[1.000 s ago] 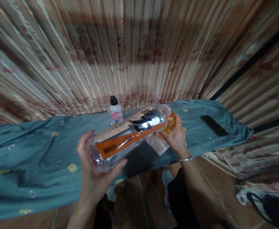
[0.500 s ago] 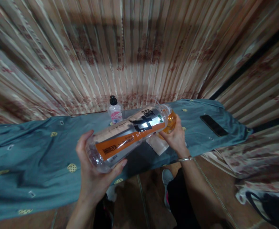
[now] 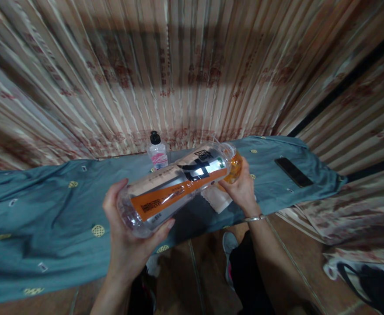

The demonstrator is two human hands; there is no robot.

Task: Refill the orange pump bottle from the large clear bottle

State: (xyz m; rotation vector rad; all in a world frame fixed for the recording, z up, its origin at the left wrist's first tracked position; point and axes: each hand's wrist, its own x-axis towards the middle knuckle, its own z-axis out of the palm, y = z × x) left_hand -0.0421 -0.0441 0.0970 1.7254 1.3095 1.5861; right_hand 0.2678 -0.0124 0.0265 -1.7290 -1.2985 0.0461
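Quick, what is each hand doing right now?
Left hand: closed around the base of the clear plastic orange-labelled bottle.
Right hand: closed, holding the bottle's neck end.

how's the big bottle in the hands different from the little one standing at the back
The big bottle lies tilted on its side in both hands; the small bottle stands upright on the blue cloth, untouched. The big bottle wears an orange, black and silver label; the small bottle has a pink label and black cap. Both are clear plastic.

Left hand cradling tilted bottle, right hand at neck
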